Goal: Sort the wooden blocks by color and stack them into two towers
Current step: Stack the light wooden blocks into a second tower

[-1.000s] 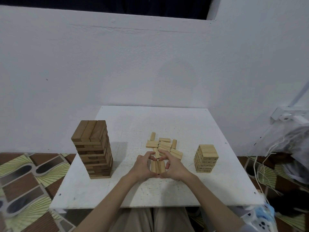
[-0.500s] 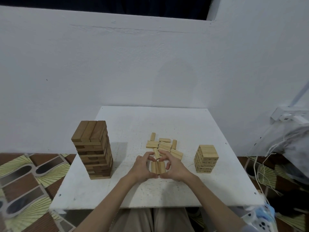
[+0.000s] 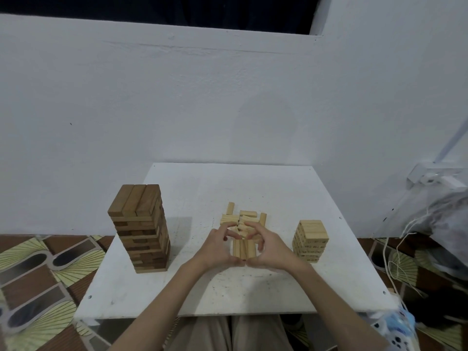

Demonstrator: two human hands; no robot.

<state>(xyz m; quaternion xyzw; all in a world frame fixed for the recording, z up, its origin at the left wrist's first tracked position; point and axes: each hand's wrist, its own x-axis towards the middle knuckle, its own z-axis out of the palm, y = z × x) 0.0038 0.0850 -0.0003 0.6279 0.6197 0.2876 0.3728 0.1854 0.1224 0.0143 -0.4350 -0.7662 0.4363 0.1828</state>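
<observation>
At table centre, the left hand (image 3: 218, 249) and right hand (image 3: 269, 249) clasp 3 pale rectangular wooden blocks (image 3: 244, 248) from both sides, apparently squaring a layer for the short pale block tower (image 3: 310, 240) at 3 o'clock.

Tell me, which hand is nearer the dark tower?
Left. The left hand sits between the dark tower and the right hand, which is farther off.

White table (image 3: 266, 188), patterned floor tiles (image 3: 43, 272)
</observation>
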